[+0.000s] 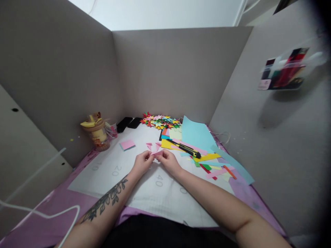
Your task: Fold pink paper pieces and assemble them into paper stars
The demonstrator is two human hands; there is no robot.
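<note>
My left hand (pixel 143 161) and my right hand (pixel 168 161) meet over the middle of a white sheet (pixel 103 179) with printed numbers. Both are closed, pinching a small piece of folded pink paper (pixel 157 154) between thumbs and fingers. Just beyond the fingertips lie two small folded pink pieces (pixel 149 146); whether they touch the held paper I cannot tell. To the left of my left hand rests a stack of square paper (pixel 127 144), pink on top and blue beneath.
A yellow-black utility knife (pixel 187 150) lies on coloured paper strips (pixel 212 165) at right. Behind are a heap of folded paper stars (pixel 160 121), a light-blue sheet (pixel 196 132) and black phone-like objects (pixel 124 124). A decorated container (pixel 98 134) stands left. Grey panels (pixel 181 69) enclose the table.
</note>
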